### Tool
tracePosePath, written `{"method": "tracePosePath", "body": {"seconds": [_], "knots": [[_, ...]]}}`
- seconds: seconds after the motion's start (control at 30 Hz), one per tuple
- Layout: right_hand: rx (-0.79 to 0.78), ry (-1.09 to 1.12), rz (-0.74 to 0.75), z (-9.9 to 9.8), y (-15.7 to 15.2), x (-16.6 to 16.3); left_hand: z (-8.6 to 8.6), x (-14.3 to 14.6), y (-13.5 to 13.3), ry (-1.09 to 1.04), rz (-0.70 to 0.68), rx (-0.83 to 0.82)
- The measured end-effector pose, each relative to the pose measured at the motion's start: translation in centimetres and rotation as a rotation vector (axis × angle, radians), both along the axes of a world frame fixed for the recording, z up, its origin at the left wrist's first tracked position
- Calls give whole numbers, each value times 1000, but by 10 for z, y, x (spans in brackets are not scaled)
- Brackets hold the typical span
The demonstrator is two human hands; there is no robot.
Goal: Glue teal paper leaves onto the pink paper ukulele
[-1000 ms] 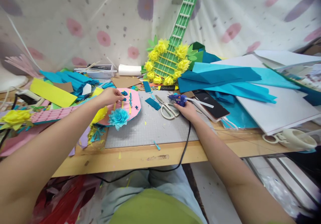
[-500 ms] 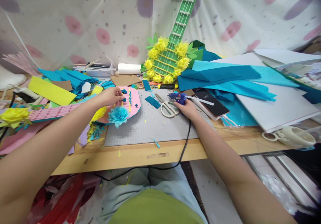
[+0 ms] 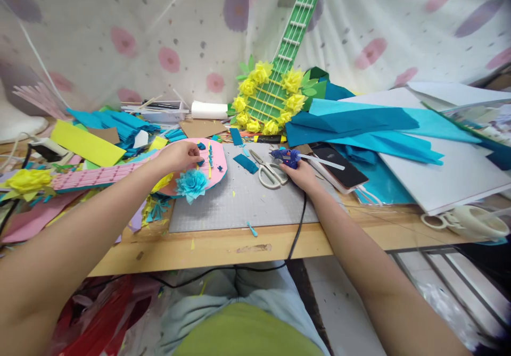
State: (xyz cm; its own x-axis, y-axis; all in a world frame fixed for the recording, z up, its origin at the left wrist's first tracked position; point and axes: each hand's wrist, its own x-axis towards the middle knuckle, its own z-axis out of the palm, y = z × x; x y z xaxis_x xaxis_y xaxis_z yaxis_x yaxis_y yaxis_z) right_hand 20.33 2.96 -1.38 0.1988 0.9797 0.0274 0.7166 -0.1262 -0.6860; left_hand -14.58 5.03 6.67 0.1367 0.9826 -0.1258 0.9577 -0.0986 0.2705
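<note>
My left hand [image 3: 184, 155] is over a pink paper guitar [image 3: 217, 156], fingers pinched at a small dark blue paper piece [image 3: 202, 162]. Beside it on the guitar body are a yellow strip with small blue pieces and a light blue paper flower [image 3: 192, 184]. The guitar's pink neck [image 3: 96, 178] runs left beneath my forearm. My right hand [image 3: 299, 174] is closed round a blue hot glue gun [image 3: 288, 158], whose white glue stick [image 3: 325, 161] points right. Just left of that hand, scissors [image 3: 269, 174] lie on a grey cutting mat [image 3: 223, 212].
A green paper guitar [image 3: 293, 42] with yellow flowers leans at the back. Blue crepe paper [image 3: 351, 122], white sheets [image 3: 431, 180] and a phone [image 3: 339, 164] lie right, near a cream mug [image 3: 471, 220]. A black cord [image 3: 297, 233] hangs over the table's front edge.
The whole view has shifted slightly, so things sit a little farther right. Both hands keep nearly the same places, the left at the guitar and the right on the glue gun.
</note>
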Motion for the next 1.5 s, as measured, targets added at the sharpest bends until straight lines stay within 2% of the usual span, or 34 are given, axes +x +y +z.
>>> {"method": "tracePosePath", "body": {"seconds": [0.2, 0.37, 0.6, 0.87, 1.13, 1.5], "knots": [[-10, 2, 4, 3, -2, -1, 4, -1, -4, -12, 77, -10], [-13, 1, 1, 1, -1, -1, 12, -5, -3, 15, 55, 28], [5, 9, 3, -2, 0, 0, 8, -11, -1, -106, 46, 38], [29, 10, -3, -4, 1, 1, 3, -17, 1, -275, 16, -36], [50, 12, -6, -7, 4, 3, 17, -14, 11, -194, 50, -94], [13, 24, 1, -7, 4, 4, 14, -17, 18, -232, 18, -159]]}}
